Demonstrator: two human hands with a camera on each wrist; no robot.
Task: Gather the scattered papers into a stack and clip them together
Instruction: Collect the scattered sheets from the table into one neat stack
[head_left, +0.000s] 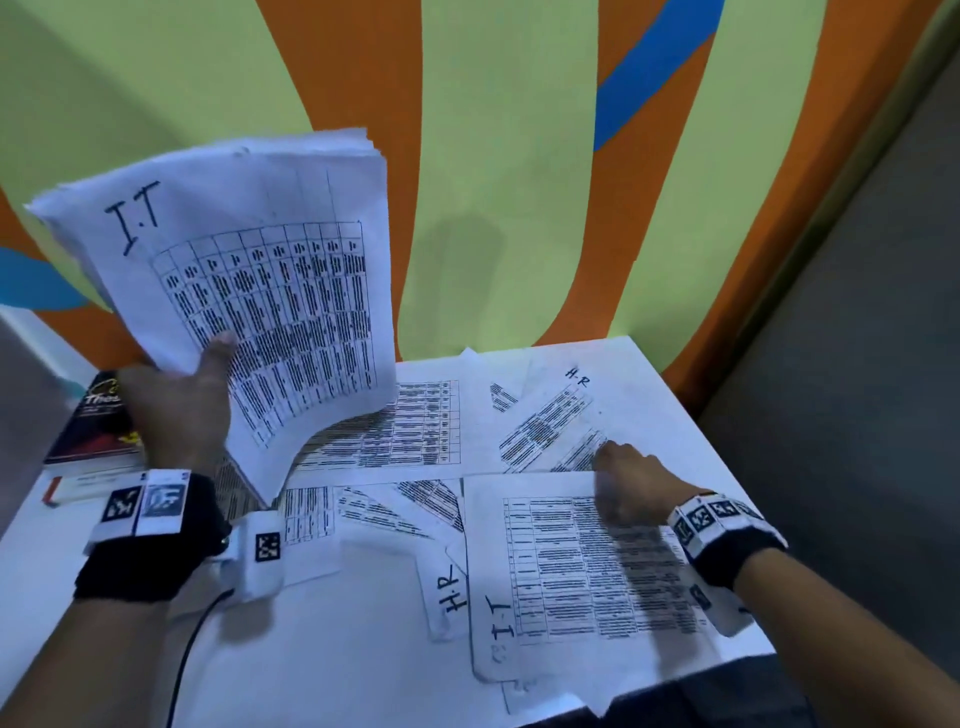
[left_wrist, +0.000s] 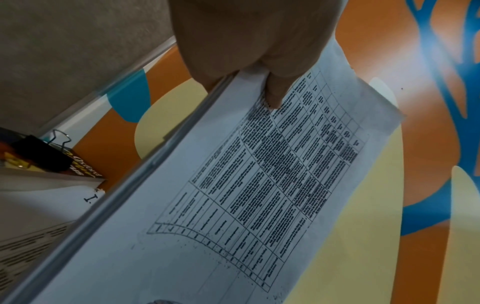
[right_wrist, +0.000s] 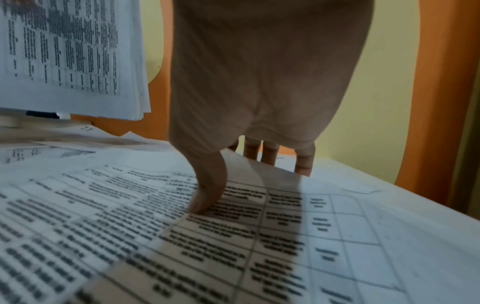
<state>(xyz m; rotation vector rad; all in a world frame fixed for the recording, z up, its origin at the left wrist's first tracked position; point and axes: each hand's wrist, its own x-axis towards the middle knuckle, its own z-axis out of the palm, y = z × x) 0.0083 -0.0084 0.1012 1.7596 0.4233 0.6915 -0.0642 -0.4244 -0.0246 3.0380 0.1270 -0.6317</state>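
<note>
— Above the left side of the white bench (head_left: 322, 670), what do you have?

— My left hand (head_left: 176, 410) grips a thick stack of white printed sheets (head_left: 270, 291), top page marked "I.T", raised and tilted, thumb (left_wrist: 275, 96) pressed on its face.

— And the loose sheets?

— Several white printed pages (head_left: 395, 431) lie overlapping on the bench. My right hand (head_left: 631, 483) pinches the far edge of the nearest "I.T" page (head_left: 582, 582), thumb on top, fingers (right_wrist: 270, 154) curled behind.

— Anything else?

— A black binder clip (left_wrist: 39, 152) sits on a dark book (head_left: 98, 421) at the left edge.
</note>
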